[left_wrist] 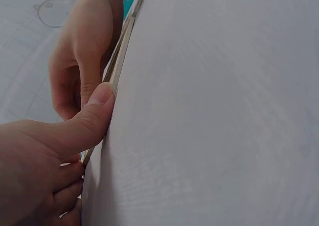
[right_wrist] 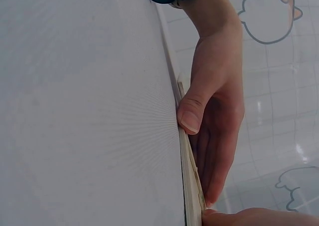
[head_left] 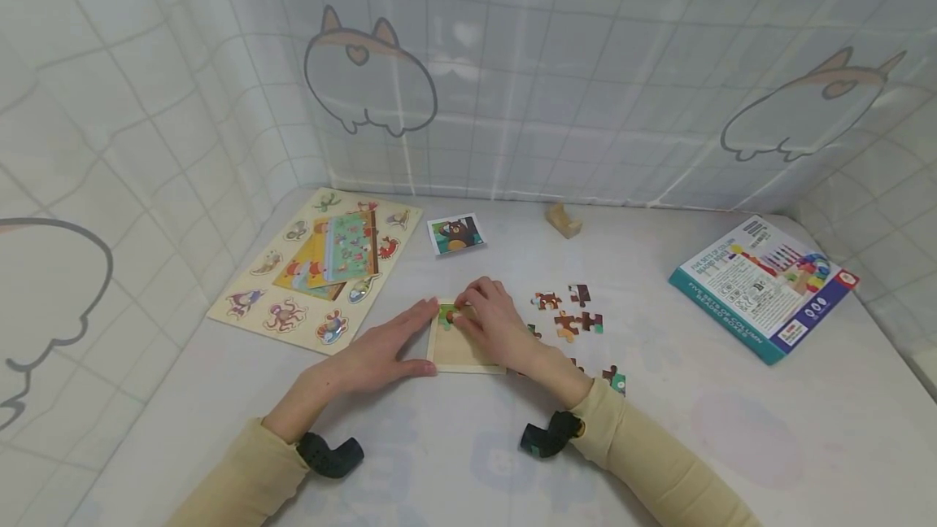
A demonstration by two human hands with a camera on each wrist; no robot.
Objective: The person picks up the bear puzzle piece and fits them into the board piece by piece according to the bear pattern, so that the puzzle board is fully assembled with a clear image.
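Note:
A shallow wooden puzzle tray [head_left: 463, 350] lies on the table between the hands. My left hand [head_left: 375, 354] rests along the tray's left side, its fingers straight by the far corner and the thumb at the near one. Over the far left corner, my right hand [head_left: 499, 330] pinches a green jigsaw piece [head_left: 446, 320] against the tray floor; its fingertips partly cover it. From the left wrist view, the left thumb [left_wrist: 94, 113] touches the tray's near edge. Several loose jigsaw pieces [head_left: 567, 325] lie right of the tray, some partly behind the right wrist.
Behind the tray lies a bear picture card [head_left: 457, 234]. A small wooden block [head_left: 563, 220] sits at the back. On the left is a large sea-animal board [head_left: 293, 332] with boards on it; a boxed bead set [head_left: 764, 283] lies at right. Patterned curtain stands behind.

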